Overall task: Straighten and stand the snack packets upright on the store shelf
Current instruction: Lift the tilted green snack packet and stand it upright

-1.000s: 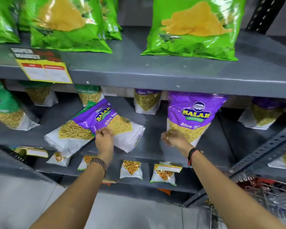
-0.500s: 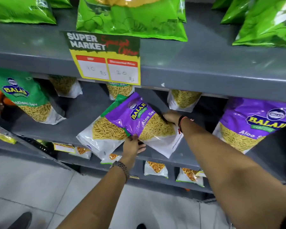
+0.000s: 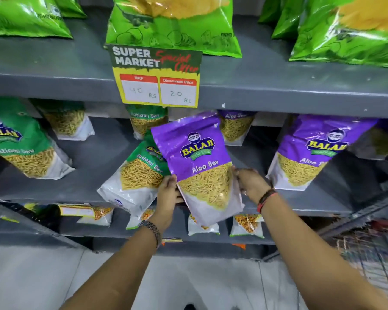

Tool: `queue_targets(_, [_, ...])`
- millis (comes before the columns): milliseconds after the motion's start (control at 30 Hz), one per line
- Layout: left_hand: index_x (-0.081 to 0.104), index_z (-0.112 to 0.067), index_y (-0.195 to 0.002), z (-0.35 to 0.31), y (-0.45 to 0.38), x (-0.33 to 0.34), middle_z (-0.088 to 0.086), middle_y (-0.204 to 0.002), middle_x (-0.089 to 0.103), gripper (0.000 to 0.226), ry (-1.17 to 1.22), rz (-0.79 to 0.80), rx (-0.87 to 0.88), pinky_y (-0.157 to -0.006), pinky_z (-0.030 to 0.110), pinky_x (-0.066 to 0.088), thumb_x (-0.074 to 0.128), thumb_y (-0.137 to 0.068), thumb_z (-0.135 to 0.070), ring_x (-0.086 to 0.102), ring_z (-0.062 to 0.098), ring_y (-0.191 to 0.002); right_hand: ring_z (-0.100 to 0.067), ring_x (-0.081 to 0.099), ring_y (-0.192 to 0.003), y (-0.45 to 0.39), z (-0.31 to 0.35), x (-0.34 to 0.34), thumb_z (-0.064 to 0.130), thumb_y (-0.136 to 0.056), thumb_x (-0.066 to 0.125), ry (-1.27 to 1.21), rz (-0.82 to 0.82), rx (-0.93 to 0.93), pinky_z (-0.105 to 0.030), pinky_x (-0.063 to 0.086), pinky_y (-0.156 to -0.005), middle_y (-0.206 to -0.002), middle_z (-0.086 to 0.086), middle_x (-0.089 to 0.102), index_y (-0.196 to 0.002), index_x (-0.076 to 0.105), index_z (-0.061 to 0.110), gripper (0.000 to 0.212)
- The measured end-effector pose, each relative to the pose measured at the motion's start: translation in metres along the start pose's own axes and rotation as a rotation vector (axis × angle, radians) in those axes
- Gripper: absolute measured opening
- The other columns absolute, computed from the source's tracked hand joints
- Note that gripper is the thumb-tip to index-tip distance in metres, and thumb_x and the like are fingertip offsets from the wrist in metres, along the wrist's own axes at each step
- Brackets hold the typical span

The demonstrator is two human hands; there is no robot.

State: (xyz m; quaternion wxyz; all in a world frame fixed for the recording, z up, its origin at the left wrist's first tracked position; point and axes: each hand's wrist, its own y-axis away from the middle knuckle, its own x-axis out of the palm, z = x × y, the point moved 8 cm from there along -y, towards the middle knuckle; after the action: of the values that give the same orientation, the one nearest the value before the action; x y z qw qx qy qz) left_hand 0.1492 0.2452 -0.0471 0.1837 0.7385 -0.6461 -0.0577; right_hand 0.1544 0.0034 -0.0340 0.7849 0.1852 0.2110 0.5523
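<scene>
A purple Aloo Sev packet (image 3: 196,157) is held nearly upright in front of the middle grey shelf (image 3: 94,184), its bottom hanging past the shelf's front edge. My left hand (image 3: 169,193) grips its lower left edge and my right hand (image 3: 250,184) grips its lower right edge. Behind it to the left a green Ratlami Sev packet (image 3: 139,175) leans tilted, partly hidden by the purple one. Another purple Aloo Sev packet (image 3: 309,153) stands upright to the right, and a green packet (image 3: 20,148) stands at the left.
Smaller sev packets line the back of the middle shelf. Big green chip bags (image 3: 173,23) fill the top shelf above a yellow price sign (image 3: 157,79). Small packets (image 3: 246,224) stand on the lower shelf. A wire shopping cart (image 3: 372,249) is at the lower right.
The purple packet has gone from lying tilted over the green one to nearly upright. My right hand slid from its top edge down to its lower right side. The view shifted left.
</scene>
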Motion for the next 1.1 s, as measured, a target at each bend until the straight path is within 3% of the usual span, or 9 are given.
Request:
queue_targets(133, [0.054,-0.026,-0.076,-0.020,0.007,0.010,-0.005,-0.076,0.063,0.020,-0.053,0.086,0.119,-0.043,0.018,0.050,0.045,-0.095,-0.029,0.062,0.005,-0.055,-0.001,0.041,-0.032,0.029,-0.009,-0.025,0.012,-0.091,0.052,-0.194,-0.035,-0.014,-0.010,0.026,-0.028,-0.040,0.010,0.049,-0.073,0.047,0.020,0.021])
queue_targets(233, [0.056,-0.029,-0.071,-0.031,0.018,0.022,-0.012,-0.068,0.069,0.025,-0.097,0.169,0.194,-0.044,0.017,0.050,0.046,-0.094,-0.030,0.064,0.003,-0.054,-0.001,0.036,-0.032,0.052,-0.014,-0.046,0.013,-0.091,0.051,-0.229,-0.030,-0.081,-0.015,0.029,-0.030,-0.053,0.007,0.039,-0.065,0.048,0.021,0.027])
queue_targets(333, [0.054,-0.029,-0.075,-0.039,0.032,0.039,-0.012,-0.072,0.068,0.023,-0.173,0.264,0.244,-0.046,0.014,0.048,0.044,-0.095,-0.032,0.062,0.002,-0.056,-0.007,0.029,-0.043,0.069,-0.023,-0.061,0.012,-0.093,0.045,-0.236,0.019,-0.116,-0.020,0.023,-0.042,-0.059,0.004,0.034,-0.061,0.049,0.024,0.035])
queue_targets(433, [0.053,-0.026,-0.081,-0.042,0.046,0.053,-0.018,-0.064,0.066,0.020,-0.211,0.338,0.286,-0.047,0.010,0.045,0.040,-0.097,-0.028,0.057,-0.005,-0.051,-0.013,0.043,-0.058,0.074,-0.033,-0.078,0.006,-0.093,0.040,-0.264,0.003,-0.112,-0.023,0.031,-0.052,-0.068,0.002,0.050,-0.065,0.056,0.021,0.035])
queue_targets(533, [0.054,-0.025,-0.086,-0.036,0.049,0.060,-0.020,-0.064,0.069,0.019,-0.212,0.363,0.278,-0.047,0.010,0.046,0.040,-0.097,-0.028,0.060,-0.006,-0.051,-0.019,0.044,-0.076,0.075,-0.036,-0.086,0.005,-0.091,0.040,-0.253,0.002,-0.112,-0.027,0.036,-0.061,-0.083,-0.006,0.053,-0.072,0.056,0.020,0.029])
queue_targets(700, [0.054,-0.026,-0.086,-0.036,0.038,0.070,-0.017,-0.065,0.070,0.018,-0.216,0.319,0.251,-0.048,0.011,0.047,0.040,-0.097,-0.029,0.060,-0.005,-0.051,-0.019,0.049,-0.073,0.063,-0.026,-0.089,0.001,-0.089,0.043,-0.259,-0.041,-0.113,-0.027,0.041,-0.063,-0.080,-0.005,0.055,-0.071,0.057,0.019,0.029])
queue_targets(800, [0.052,-0.026,-0.081,-0.046,0.024,0.081,-0.002,-0.081,0.065,0.020,-0.214,0.289,0.233,-0.060,0.021,0.051,0.040,-0.097,-0.029,0.060,0.012,-0.066,-0.014,0.048,-0.066,0.047,-0.009,-0.085,-0.004,-0.089,0.042,-0.265,-0.079,-0.136,-0.019,0.044,-0.058,-0.070,-0.002,0.052,-0.068,0.054,0.018,0.033])
queue_targets(967, [0.044,-0.023,-0.073,-0.064,-0.008,0.103,0.005,-0.079,0.054,0.025,-0.193,0.239,0.224,-0.073,0.031,0.045,0.039,-0.097,-0.029,0.048,0.016,-0.071,-0.018,0.046,-0.075,0.015,0.025,-0.082,-0.010,-0.085,0.037,-0.244,-0.162,-0.225,-0.034,0.039,-0.079,-0.070,-0.003,0.048,-0.063,0.047,0.018,0.037])
queue_targets(1100, [0.042,-0.019,-0.077,-0.062,-0.029,0.120,0.014,-0.095,0.053,0.022,-0.227,0.220,0.203,-0.086,0.038,0.045,0.037,-0.098,-0.024,0.051,0.022,-0.091,-0.020,0.041,-0.079,-0.010,0.031,-0.087,-0.011,-0.085,0.039,-0.221,-0.233,-0.245,-0.031,0.038,-0.080,-0.074,-0.009,0.043,-0.065,0.040,0.014,0.033])
